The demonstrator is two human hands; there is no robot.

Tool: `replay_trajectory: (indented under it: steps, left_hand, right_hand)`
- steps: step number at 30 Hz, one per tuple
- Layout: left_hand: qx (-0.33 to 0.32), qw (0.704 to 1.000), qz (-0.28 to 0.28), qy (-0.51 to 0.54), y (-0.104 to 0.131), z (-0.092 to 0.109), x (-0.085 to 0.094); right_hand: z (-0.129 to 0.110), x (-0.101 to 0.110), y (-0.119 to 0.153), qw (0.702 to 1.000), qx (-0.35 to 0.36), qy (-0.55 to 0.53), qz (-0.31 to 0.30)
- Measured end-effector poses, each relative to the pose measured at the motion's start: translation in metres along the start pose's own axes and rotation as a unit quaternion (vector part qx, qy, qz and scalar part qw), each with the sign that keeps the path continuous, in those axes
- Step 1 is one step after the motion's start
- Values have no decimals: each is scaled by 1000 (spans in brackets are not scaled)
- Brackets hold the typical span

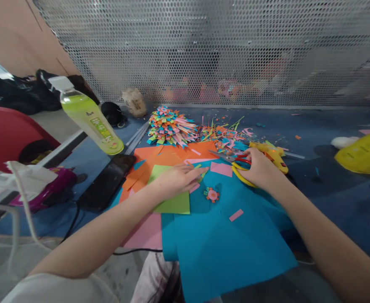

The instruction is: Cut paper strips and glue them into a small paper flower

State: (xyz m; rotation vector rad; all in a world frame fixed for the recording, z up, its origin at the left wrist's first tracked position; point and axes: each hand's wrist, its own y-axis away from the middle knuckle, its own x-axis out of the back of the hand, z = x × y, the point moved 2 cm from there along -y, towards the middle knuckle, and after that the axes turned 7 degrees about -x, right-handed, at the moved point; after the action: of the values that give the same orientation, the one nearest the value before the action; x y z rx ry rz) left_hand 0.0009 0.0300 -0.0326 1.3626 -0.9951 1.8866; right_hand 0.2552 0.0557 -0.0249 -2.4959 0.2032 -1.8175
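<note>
My left hand (180,180) lies over a green paper sheet (174,204), its fingers reaching small green and pink strips; whether it holds one cannot be made out. My right hand (259,168) is closed on scissors (243,168) with red and yellow handles, the blades pointing left above the papers. Between the hands, a small layered paper flower (212,194) rests on a large blue sheet (229,248). A pink paper piece (221,169) lies near the blades, and a pink strip (236,215) is further down. Orange sheets (169,155) lie beyond my left hand.
A fringed multicoloured paper cone (170,128) stands at the back beside paper scraps (224,134). A yellow glue gun (275,155) is beyond my right hand. On the left are a phone (107,183) and a green drink bottle (90,120); a yellow bottle (364,155) is at right.
</note>
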Motion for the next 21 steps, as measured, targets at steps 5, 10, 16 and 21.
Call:
replay_trajectory:
  steps: [5, 10, 16, 21]
  left_hand:
    - [104, 993, 48, 12, 10, -3, 37]
    - [181, 981, -74, -2, 27, -18, 55]
    - [204, 970, -134, -12, 33, -28, 38]
    - [218, 970, -91, 54, 29, -24, 49]
  right_hand:
    - [-1, 2, 0, 999, -12, -19, 29]
    - [0, 3, 2, 999, -3, -36, 34]
    - [-2, 5, 3, 998, 24, -46, 31]
    - [-8, 6, 6, 991, 72, -115, 19]
